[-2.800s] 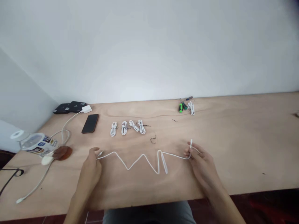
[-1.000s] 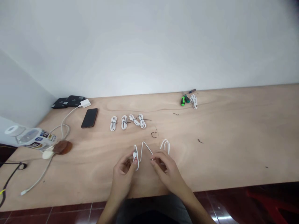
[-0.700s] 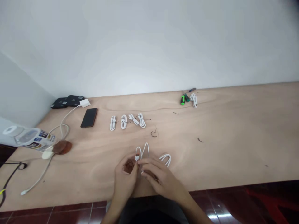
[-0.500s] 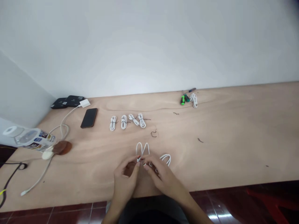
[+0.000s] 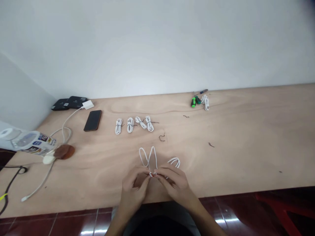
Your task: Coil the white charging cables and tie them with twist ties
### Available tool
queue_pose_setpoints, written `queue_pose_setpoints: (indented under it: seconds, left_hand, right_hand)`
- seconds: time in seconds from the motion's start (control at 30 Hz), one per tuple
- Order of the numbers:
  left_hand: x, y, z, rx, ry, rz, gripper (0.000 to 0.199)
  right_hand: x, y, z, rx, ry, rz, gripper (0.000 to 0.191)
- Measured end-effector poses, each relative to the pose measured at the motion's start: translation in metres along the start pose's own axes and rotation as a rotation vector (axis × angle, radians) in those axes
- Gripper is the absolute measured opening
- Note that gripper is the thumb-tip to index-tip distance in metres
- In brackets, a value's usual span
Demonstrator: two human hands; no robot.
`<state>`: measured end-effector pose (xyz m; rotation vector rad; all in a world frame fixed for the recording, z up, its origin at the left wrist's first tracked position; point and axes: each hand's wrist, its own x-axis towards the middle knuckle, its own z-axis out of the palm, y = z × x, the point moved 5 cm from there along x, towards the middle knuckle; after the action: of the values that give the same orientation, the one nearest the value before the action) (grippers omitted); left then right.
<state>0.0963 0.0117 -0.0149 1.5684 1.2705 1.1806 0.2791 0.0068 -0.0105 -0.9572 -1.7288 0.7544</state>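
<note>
A white cable is pinched between my two hands near the front edge of the table, its loops standing out beyond my fingers. My left hand is closed on one end of it, where a small orange patch shows. Thumb and fingers of my right hand close on another part, right beside the left fingertips. More white cable loops lie behind the right hand. Farther back are several bundled white cables with dark ties round them. A loose dark tie rests beyond my hands.
At left stand a clear plastic bottle, a brown round object, a phone and black boxes with a white adapter. Back right lie screwdrivers and another bundled cable. More ties are scattered rightward.
My hands have come closer together, fingertips now nearly touching, with the two held cable parts side by side. The left cable loop has opened wider. The view has shifted slightly.
</note>
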Motion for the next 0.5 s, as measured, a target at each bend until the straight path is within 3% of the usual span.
queue_pose_setpoints:
  seconds: [0.3,0.5]
  left_hand:
    - [-0.001,-0.003,0.002,-0.012,0.012,-0.032,0.008]
    - [0.007,-0.024,-0.016,-0.052,0.267,-0.215,0.028]
  right_hand:
    - [0.004,-0.004,0.001,0.041,-0.001,0.027,0.024]
    - [-0.011,0.027,-0.031,0.36,0.231,0.377,0.009]
